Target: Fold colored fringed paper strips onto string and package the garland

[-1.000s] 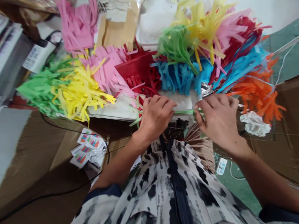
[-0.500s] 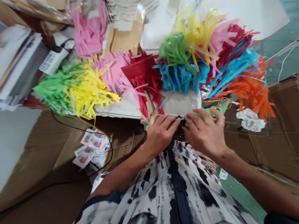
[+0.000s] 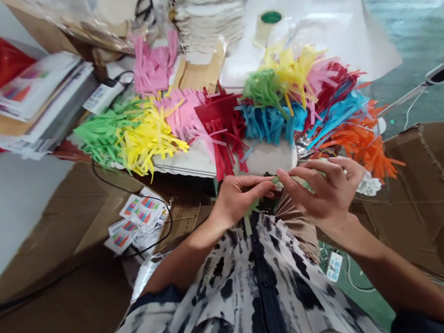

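My left hand [image 3: 234,199] is closed, thumb and fingers pinching a pale green paper tassel [image 3: 247,223] at the table's front edge. Some of its cut strips hang below that hand over the patterned shirt. My right hand [image 3: 321,191] has its thumb and index finger on the thin twisted middle of the same tassel, between the two hands, with the other fingers raised and bent. More green shows behind the right fingers, mostly hidden. Just beyond the hands lie red fringed paper [image 3: 224,153] and blue fringed paper [image 3: 270,123].
Green [image 3: 98,136], yellow [image 3: 148,142], pink and orange fringed paper [image 3: 363,141] lines the table edge. Behind are a tape roll [image 3: 271,18], scissors [image 3: 144,10] and stacked printed sheets [image 3: 46,107]. Cardboard boxes [image 3: 414,191] flank me. A black cable [image 3: 126,188] hangs at left.
The right hand has shifted right and its fingers have lifted and curled. The left hand has turned, bringing the green strips down below it. The view has tilted, showing more of the table's back.
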`<state>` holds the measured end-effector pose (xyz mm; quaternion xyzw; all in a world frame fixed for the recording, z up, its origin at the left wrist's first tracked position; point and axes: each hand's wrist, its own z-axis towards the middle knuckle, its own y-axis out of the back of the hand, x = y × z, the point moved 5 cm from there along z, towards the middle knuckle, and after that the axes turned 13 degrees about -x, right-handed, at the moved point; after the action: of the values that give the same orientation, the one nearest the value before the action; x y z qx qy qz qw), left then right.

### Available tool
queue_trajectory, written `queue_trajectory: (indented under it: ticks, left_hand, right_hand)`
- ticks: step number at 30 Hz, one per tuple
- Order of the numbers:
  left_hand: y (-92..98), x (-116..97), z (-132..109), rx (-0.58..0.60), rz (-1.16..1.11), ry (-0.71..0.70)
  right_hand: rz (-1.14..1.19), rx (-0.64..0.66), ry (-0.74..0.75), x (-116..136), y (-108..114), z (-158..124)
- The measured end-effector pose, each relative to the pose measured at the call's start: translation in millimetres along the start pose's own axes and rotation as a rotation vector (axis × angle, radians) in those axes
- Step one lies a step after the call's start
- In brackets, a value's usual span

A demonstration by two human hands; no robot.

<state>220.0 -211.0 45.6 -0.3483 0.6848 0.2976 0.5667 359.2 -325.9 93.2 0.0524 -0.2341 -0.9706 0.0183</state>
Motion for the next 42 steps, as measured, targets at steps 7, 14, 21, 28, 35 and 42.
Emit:
queue_trajectory:
  ticks: [7, 14, 21, 28, 35, 42]
  left_hand:
    - [-9.2, 12.2, -5.4, 0.194, -0.338, 0.488]
    - [-2.9, -11.7, 15.2, 0.036, -0.234, 0.050]
    - [-0.9, -24.0, 25.7, 0.084, -0.255, 0.093]
    - [-0.8, -22.6, 28.6, 0.008, -0.071, -0.128]
    - [-1.8, -47.7, 10.3, -0.138, 0.263, -0.675]
    - [-13.0, -25.6, 13.6, 0.005, 0.212, -0.460]
  right_hand:
    - [0.091, -0.032, -0.097, 1.3, 7.8, 7.3]
    - [0.697, 0.187, -0.965, -13.0, -28.9, 2.6]
    - [0.843, 0.258, -1.057, -20.4, -41.3, 16.2]
    - [0.672, 0.165, -0.857, -22.0, -39.1, 25.2]
    - [0.583, 0.015, -0.748, -11.2, -23.6, 17.3]
    - [0.437, 0.088, -0.837, -54.1, -2.8, -14.3]
